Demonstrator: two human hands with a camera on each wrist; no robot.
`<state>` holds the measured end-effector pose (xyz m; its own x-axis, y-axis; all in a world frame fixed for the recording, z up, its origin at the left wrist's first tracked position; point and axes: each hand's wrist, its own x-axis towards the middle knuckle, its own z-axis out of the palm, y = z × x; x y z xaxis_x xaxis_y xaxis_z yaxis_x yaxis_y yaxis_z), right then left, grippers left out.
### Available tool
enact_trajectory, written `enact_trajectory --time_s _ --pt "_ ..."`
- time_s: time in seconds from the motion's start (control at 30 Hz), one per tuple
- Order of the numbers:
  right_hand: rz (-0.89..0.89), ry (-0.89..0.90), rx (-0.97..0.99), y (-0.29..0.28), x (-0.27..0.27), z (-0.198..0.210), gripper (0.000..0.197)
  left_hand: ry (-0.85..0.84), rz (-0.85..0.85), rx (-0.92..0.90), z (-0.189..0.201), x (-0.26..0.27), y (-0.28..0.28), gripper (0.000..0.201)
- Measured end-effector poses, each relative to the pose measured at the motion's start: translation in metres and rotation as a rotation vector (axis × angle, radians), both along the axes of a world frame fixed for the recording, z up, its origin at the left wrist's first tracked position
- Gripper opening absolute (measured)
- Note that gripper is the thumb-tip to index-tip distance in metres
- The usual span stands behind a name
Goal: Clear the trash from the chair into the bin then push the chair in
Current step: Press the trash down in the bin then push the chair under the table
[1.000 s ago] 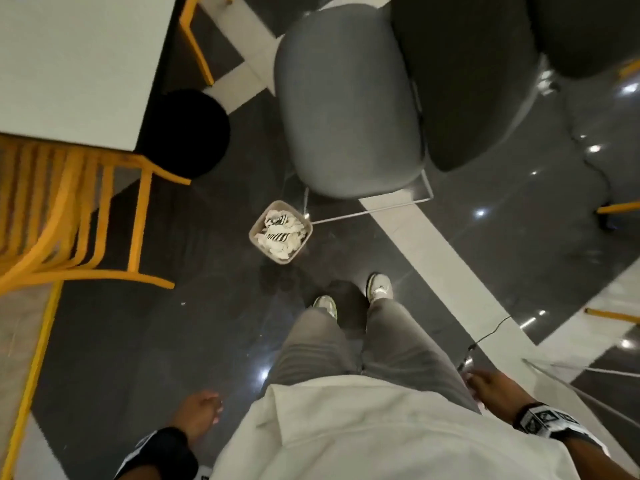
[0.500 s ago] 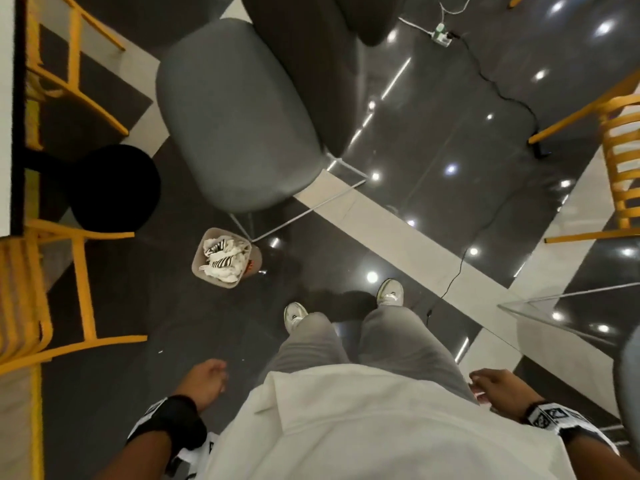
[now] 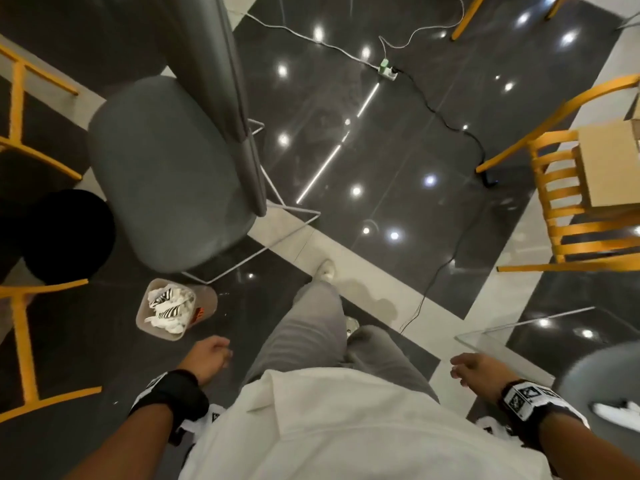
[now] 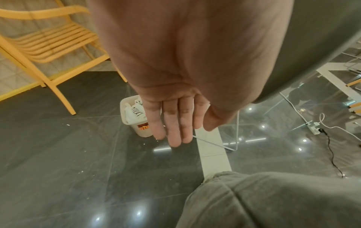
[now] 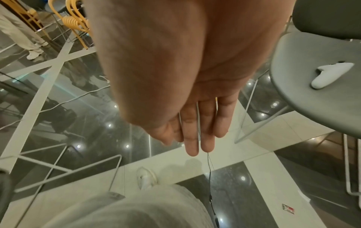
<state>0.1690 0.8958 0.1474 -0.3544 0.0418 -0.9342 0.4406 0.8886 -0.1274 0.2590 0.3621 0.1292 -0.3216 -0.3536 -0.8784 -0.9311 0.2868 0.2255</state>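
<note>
Fingers (image 4: 173,123) of both hands are hanging straight and loose, holding nothing. Going left to right: my left hand (image 3: 207,355) is dangling near the bin (image 3: 169,308), which is sitting on the floor just beside the near leg of the grey chair (image 3: 162,174), stuffed with crumpled trash (image 3: 168,306). I'm judging the seat cleared, so pushing in remains. Shoving the chair carelessly risks its wire frame (image 3: 277,216) clipping the bin and spilling it. My right hand (image 3: 474,370) is hanging over a thin cable (image 3: 436,282) on the floor; stepping there is inviting a snag or trip.
</note>
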Motion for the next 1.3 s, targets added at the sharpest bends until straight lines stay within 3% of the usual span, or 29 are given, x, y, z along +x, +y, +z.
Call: enact_trajectory --time_s 0.3,0.4,0.53,0.6,0.7,0.8,0.93,1.07,1.13,1.2,1.3 --pt "-0.011 0.046 0.028 0.023 -0.179 0.000 0.014 0.022 0.069 0.028 -0.029 -0.163 0.028 0.022" --pt "0.051 0.075 0.040 0.050 -0.254 -0.024 0.023 0.053 0.152 0.068 -0.029 -0.218 0.038 0.021" --pt "0.142 0.174 -0.009 0.017 -0.369 0.009 0.008 0.070 0.239 0.034 -0.019 -0.269 0.045 0.020" --pt "0.154 0.203 -0.049 -0.002 -0.427 0.019 0.017 0.074 0.284 0.033 -0.007 -0.289 0.056 0.016" --pt "0.325 0.205 -0.092 -0.023 -0.500 0.013 0.004 0.037 0.395 0.030 0.006 -0.309 0.068 0.018" --pt "0.482 0.191 -0.089 -0.043 -0.576 0.006 0.022 0.050 0.501 0.009 0.009 -0.335 0.085 0.015" --pt "0.775 0.158 -0.122 -0.071 -0.680 0.003 0.043 0.077 0.676 -0.072 0.022 -0.375 0.116 0.031" --pt "1.090 0.128 -0.094 -0.095 -0.774 -0.004 0.024 0.136 0.889 -0.144 0.039 -0.417 0.156 0.018" --pt "1.198 0.120 -0.098 -0.121 -0.809 -0.015 0.033 0.181 0.885 -0.151 0.048 -0.437 0.175 0.015" --pt "1.274 0.125 -0.136 -0.161 -0.834 -0.020 0.039 0.258 0.889 -0.151 0.073 -0.461 0.187 0.017" --pt "1.403 0.127 -0.198 -0.225 -0.853 -0.017 0.028 0.378 0.862 -0.299 0.137 -0.501 0.183 0.021"
